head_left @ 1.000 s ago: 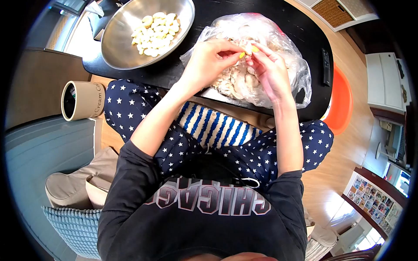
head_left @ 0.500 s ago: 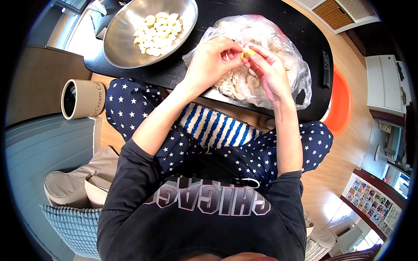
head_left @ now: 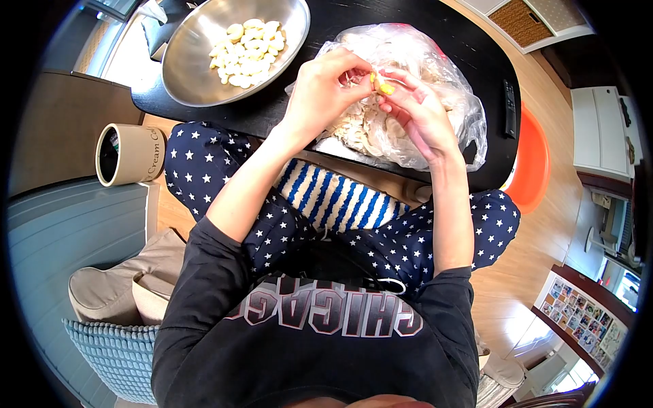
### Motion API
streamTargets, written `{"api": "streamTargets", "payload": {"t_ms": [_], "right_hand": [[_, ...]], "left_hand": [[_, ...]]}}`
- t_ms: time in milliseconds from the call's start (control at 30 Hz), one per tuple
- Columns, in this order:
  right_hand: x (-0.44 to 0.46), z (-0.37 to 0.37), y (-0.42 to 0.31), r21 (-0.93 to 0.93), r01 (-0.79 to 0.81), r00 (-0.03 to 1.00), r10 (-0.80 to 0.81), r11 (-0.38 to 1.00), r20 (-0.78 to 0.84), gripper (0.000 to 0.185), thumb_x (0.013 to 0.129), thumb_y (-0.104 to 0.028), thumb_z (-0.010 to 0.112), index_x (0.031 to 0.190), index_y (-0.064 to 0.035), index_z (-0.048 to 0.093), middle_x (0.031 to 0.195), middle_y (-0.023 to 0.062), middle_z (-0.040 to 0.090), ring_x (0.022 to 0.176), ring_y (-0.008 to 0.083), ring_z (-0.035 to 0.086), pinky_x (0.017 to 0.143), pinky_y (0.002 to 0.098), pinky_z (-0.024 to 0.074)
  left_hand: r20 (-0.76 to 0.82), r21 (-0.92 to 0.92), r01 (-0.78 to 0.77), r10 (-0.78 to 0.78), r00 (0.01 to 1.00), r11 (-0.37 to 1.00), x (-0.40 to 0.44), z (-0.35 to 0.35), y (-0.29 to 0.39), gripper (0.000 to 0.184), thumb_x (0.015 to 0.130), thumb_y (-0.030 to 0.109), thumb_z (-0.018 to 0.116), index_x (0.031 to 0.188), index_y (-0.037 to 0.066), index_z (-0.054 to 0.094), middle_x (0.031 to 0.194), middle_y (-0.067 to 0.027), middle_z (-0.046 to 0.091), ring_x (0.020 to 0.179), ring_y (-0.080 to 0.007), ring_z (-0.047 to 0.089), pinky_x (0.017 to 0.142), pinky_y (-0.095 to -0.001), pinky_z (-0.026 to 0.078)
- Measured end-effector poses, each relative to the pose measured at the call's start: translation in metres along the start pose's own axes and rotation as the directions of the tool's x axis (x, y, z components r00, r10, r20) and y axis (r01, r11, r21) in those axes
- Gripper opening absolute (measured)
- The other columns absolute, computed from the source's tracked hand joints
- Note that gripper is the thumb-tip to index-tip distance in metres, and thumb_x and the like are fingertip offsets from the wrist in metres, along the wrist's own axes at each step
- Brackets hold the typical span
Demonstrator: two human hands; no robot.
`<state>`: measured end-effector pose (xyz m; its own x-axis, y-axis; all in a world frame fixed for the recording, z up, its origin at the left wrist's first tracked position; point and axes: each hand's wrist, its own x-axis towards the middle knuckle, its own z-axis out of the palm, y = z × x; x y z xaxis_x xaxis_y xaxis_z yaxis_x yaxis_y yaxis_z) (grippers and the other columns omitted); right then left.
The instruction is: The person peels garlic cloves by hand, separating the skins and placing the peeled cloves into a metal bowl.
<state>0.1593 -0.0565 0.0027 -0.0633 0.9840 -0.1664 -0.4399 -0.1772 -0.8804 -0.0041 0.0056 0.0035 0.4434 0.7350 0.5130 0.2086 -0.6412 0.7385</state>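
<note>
Both my hands meet over a clear plastic bag [head_left: 469, 102] that holds pale, papery peelings [head_left: 367, 129]. My left hand [head_left: 326, 92] is pinched closed at its fingertips, against those of my right hand [head_left: 415, 112], which is also pinched. Whatever small piece lies between the fingertips is too hidden to name. Bright yellow shows on the nails. A steel bowl [head_left: 187, 64] at the upper left holds many pale yellow, clove-like pieces [head_left: 248, 51].
The black table [head_left: 326, 20] carries bag, bowl and a dark remote [head_left: 509, 109] near its right edge. An orange rounded object [head_left: 534, 160] stands beyond that edge. A beige bin [head_left: 132, 155] is at the left. Blue-white striped fabric [head_left: 340, 197] lies below the table edge.
My left hand has shifted slightly left and up, and its fingers have come a little away from the right hand's. The bowl and bag look the same.
</note>
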Motion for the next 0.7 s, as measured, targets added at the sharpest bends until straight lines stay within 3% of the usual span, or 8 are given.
{"api": "streamTargets", "payload": {"t_ms": [200,467,533,567,633,700], "right_hand": [[0.001,-0.003,-0.001,-0.034,-0.012,1.0,0.012,0.999,0.004,0.028,0.083,-0.006,0.058,0.109,0.0031,0.051,0.091,0.0098,0.061,0.076,0.0097,0.057,0.07,0.0203,0.048],[0.001,-0.008,-0.006,-0.05,0.009,0.999,-0.011,0.999,-0.043,0.023,0.084,-0.006,0.054,0.106,0.0038,0.053,0.094,0.0107,0.062,0.071,0.0078,0.055,0.068,0.0192,0.0471],[0.002,-0.009,-0.004,-0.178,0.082,0.994,-0.093,0.981,-0.055,0.022,0.085,-0.005,0.053,0.105,0.0033,0.054,0.092,0.0097,0.062,0.071,0.0069,0.054,0.068,0.0194,0.0468],[0.002,-0.009,-0.003,-0.178,0.082,0.994,-0.093,0.981,-0.055,0.022,0.085,-0.005,0.053,0.105,0.0033,0.054,0.092,0.0097,0.062,0.071,0.0069,0.054,0.068,0.0194,0.0468],[0.002,-0.01,0.0,-0.475,0.137,0.979,-0.192,0.869,-0.069,0.021,0.085,-0.004,0.052,0.105,0.0023,0.054,0.091,0.0085,0.062,0.074,0.0074,0.055,0.069,0.0196,0.0464],[0.004,-0.008,0.005,-0.513,0.222,0.957,-0.286,0.829,-0.05,0.021,0.085,-0.004,0.052,0.105,0.0018,0.054,0.091,0.0083,0.061,0.075,0.0083,0.056,0.069,0.0202,0.0465]], "left_hand": [[-0.12,0.08,-0.012,0.022,0.993,0.997,0.003,-0.005,0.0,0.013,0.07,0.003,0.064,0.083,0.002,0.063,0.075,-0.0051,0.06,0.062,-0.0115,0.055,0.058,-0.0217,0.044],[-0.072,0.174,-0.016,0.029,0.997,0.985,0.001,0.0,-0.011,0.011,0.076,0.01,0.062,0.082,0.001,0.061,0.071,-0.0061,0.057,0.06,-0.015,0.054,0.058,-0.0245,0.044],[0.036,0.263,-0.012,0.002,0.999,0.965,-0.001,0.0,-0.009,0.013,0.078,0.013,0.061,0.082,0.001,0.062,0.072,-0.0066,0.057,0.061,-0.0167,0.055,0.059,-0.0256,0.044],[0.011,0.288,-0.037,0.036,0.999,0.957,-0.002,0.004,-0.014,0.013,0.078,0.014,0.062,0.084,0.002,0.063,0.074,-0.0065,0.058,0.061,-0.0165,0.055,0.058,-0.0253,0.044],[0.031,0.235,-0.004,-0.003,1.0,0.972,-0.003,0.005,-0.013,0.012,0.078,0.013,0.063,0.086,0.004,0.064,0.076,-0.0061,0.059,0.061,-0.0156,0.055,0.057,-0.0245,0.044],[0.053,0.182,0.03,-0.04,0.998,0.983,-0.004,0.008,-0.013,0.013,0.078,0.013,0.063,0.088,0.005,0.065,0.077,-0.0057,0.06,0.06,-0.0147,0.055,0.057,-0.0237,0.045]]}}
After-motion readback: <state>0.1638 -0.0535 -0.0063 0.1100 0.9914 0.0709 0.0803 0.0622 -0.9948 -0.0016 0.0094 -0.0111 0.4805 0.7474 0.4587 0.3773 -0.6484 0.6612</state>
